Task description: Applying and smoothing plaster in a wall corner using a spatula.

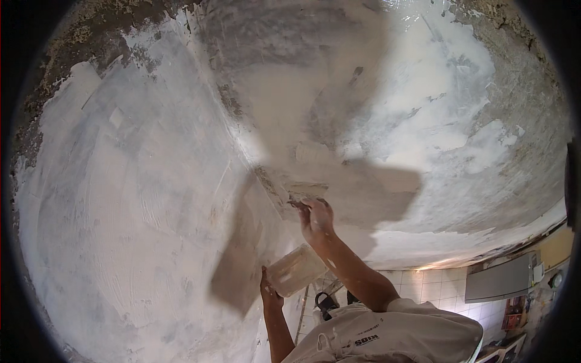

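My right hand (pixel 317 219) is closed on a putty knife and holds it against the plastered wall just beside the inside corner. The putty knife's wide blade (pixel 307 189) is smeared with plaster and hard to tell from the wall. Lower and to the left, my left hand (pixel 270 289) grips the edge of a flat rectangular board (pixel 296 270) with whitish smears on it. The board is tilted and lies partly behind my right forearm. White plaster (pixel 139 199) covers most of the left wall; the right wall (pixel 436 109) is patchy white and grey.
My shadow falls across the corner and both walls. Bare rough cement (pixel 91 30) shows along the upper edges. Below are a tiled floor (pixel 430 287), a dark sandal (pixel 325 302), a grey panel (pixel 501 281) and a reddish crate (pixel 514 311) at the lower right.
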Motion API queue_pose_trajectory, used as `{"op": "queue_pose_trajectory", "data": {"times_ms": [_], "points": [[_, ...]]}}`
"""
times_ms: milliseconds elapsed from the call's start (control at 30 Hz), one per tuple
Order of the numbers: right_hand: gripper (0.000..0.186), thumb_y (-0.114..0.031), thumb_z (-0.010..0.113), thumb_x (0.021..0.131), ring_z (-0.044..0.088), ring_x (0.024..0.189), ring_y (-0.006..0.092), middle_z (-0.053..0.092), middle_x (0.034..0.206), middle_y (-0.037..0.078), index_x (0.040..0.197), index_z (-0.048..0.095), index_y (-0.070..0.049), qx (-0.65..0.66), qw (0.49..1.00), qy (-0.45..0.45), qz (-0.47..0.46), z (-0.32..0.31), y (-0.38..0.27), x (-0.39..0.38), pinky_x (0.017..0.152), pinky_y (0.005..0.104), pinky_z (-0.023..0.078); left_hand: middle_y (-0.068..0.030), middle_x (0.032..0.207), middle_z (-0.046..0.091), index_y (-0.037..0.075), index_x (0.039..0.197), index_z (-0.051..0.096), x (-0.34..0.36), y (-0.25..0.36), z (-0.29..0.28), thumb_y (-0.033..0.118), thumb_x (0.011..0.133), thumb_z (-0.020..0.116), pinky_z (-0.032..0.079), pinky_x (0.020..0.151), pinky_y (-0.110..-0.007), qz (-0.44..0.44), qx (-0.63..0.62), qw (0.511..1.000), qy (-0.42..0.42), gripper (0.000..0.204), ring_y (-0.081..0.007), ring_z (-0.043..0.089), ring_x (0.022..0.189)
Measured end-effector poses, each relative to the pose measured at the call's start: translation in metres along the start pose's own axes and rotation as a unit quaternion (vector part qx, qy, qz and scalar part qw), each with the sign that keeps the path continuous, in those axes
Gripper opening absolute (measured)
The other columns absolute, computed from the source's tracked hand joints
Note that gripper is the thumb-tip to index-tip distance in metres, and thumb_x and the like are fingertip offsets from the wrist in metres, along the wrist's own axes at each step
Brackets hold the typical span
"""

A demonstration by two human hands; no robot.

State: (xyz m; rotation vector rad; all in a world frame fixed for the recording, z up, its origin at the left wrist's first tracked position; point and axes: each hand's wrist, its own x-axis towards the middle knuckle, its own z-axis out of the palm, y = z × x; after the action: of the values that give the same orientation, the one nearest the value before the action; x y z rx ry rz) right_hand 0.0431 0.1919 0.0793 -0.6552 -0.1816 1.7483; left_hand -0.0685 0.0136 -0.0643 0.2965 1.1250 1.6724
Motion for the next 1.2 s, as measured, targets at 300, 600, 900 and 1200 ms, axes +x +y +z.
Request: {"op": "queue_pose_trajectory", "data": {"times_ms": [300, 600, 900, 1200], "points": [[0.006, 0.002, 0.055, 0.082, 0.06, 0.067, 0.0118, 0.057, 0.08, 0.003, 0.084, 0.053, -0.003, 0.085, 0.99, 0.097, -0.064, 0.062, -0.015, 0.033, 0.061, 0.0173, 0.052, -0.0131, 0.115, 0.056, 0.003, 0.123, 0.048, 0.005, -0.001, -0.015, 0.047, 0.095, 0.043, 0.045, 0.093, -0.04, -0.048, -0.03, 0.998, 0.016, 0.052, -0.0261, 0.055, 0.106], [0.01, 0.004, 0.052, 0.083, 0.066, 0.078, 0.0194, 0.063, 0.091, 0.012, 0.092, 0.054, 0.002, 0.088, 0.985, -0.059, -0.139, 0.052, -0.04, -0.017, 0.067, 0.0223, 0.058, -0.0138, 0.119, 0.054, 0.003, 0.125, 0.046, 0.002, -0.006, -0.037, 0.049, 0.094, 0.045, 0.042, 0.096, -0.042, -0.078, -0.049, 0.994, 0.057, 0.056, -0.0285, 0.052, 0.111], [0.009, 0.004, 0.056, 0.08, 0.063, 0.078, 0.0182, 0.061, 0.086, 0.012, 0.087, 0.051, 0.002, 0.145, 0.985, -0.028, 0.093, 0.006, 0.051, 0.054, 0.066, 0.0219, 0.058, -0.012, 0.115, 0.057, 0.003, 0.12, 0.051, 0.005, -0.006, -0.032, 0.048, 0.094, 0.046, 0.044, 0.094, -0.04, -0.082, -0.023, 0.996, 0.039, 0.052, -0.0259, 0.054, 0.107], [0.021, 0.004, 0.056, 0.08, 0.056, 0.096, 0.0293, 0.053, 0.098, 0.021, 0.099, 0.05, 0.007, 0.394, 0.892, -0.041, 0.219, 0.006, -0.024, 0.078, 0.067, 0.0282, 0.058, -0.0118, 0.116, 0.057, 0.004, 0.121, 0.05, 0.005, -0.003, -0.026, 0.046, 0.094, 0.046, 0.044, 0.095, -0.039, -0.083, -0.029, 0.995, 0.043, 0.051, -0.0259, 0.055, 0.107]]}}
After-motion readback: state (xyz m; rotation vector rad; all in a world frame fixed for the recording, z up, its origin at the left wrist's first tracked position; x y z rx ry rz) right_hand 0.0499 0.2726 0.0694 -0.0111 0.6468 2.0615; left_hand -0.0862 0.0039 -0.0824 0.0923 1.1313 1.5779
